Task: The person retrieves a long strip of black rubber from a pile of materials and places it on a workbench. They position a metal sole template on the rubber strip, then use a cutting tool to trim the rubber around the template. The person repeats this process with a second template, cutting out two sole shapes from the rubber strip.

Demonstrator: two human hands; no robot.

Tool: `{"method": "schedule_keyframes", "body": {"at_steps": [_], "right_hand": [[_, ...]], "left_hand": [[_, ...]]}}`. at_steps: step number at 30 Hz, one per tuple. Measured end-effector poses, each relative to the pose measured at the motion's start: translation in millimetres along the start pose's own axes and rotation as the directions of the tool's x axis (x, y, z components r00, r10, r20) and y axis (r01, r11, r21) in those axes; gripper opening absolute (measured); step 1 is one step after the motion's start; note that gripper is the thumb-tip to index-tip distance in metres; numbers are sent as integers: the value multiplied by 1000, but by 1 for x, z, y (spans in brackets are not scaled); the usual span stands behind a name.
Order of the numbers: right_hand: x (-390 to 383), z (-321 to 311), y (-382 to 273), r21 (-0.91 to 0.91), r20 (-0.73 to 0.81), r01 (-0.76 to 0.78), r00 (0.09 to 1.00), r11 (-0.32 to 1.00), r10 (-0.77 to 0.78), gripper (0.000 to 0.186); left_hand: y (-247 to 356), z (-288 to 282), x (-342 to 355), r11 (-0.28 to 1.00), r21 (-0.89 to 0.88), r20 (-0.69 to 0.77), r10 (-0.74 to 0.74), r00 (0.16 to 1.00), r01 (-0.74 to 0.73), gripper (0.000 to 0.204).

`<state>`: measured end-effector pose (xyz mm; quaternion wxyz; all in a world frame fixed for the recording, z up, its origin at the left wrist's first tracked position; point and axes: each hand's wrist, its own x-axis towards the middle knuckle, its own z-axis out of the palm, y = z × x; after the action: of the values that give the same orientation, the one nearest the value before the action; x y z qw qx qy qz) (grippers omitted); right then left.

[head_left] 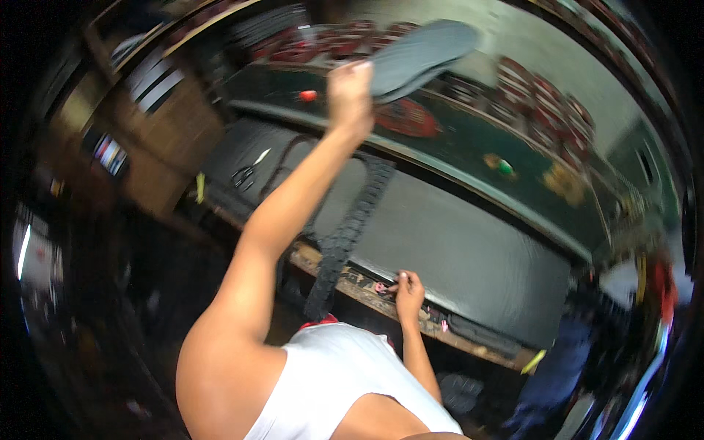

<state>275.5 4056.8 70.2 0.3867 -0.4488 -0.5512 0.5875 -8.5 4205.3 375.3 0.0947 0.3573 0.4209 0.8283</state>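
Observation:
My left hand (350, 99) is raised at the end of an outstretched arm, over the far shelf. It is closed around one end of dark grey shoe soles (429, 55), which look stacked and are slightly blurred. Down at the near edge of the workbench (469, 249), my right hand (409, 297) has loosely curled fingers that look apart, with nothing visible in them. Small pinkish bits (380, 288) lie beside its thumb. Between my arms, a black strip with a tread-like pattern (352, 227) runs across the bench toward me.
Scissors (246, 172) lie on the bench's left part. Behind it, a dark green shelf (469, 147) carries stacked red-brown pieces (543, 103), a red oval piece (407, 117), an orange-red round thing (308, 95) and a yellowish lump (563, 182). Cardboard (172, 121) stands at left.

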Motion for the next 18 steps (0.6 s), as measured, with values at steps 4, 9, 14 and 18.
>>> {"method": "schedule_keyframes", "body": {"at_steps": [4,9,14,18], "right_hand": [[2,4,7,70,-42,-1,999,998,4,23],[6,4,5,114,-56,-38,997,993,44,21],[6,3,6,87,-70,-7,997,996,13,22],[9,9,6,27,-149,18,989,999,-14,29]], "left_hand": [[-44,78,72,952,-86,164,-277,947,293,39],[-59,74,65,891,30,283,-443,851,454,47],[-68,-74,2,710,644,427,-26,904,-283,41],[-94,-234,-72,202,966,228,-354,907,-164,42]]}}
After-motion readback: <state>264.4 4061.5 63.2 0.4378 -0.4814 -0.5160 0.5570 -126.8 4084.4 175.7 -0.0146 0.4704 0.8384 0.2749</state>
